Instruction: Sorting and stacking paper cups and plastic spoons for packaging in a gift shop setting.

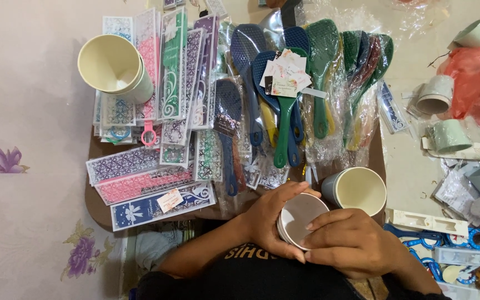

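Both hands hold a stack of pale plastic cups (301, 218) bottom-up in front of my chest. My left hand (270, 219) wraps the left side of the stack. My right hand (346, 240) covers its right side with the fingers along the rim. Just behind the hands stands a grey-blue cup (356, 190) with a cream inside, open towards me. Wrapped plastic rice paddles (306, 89) in blue, green and yellow lie fanned out further back.
A stack of cream cups (115, 66) lies on long patterned card packs (162, 111) at the left. More pastel cups (445, 116), a red plastic bag (476, 83) and blue ring-shaped items (462, 244) crowd the right side. A floral mat (23, 166) covers the floor at left.
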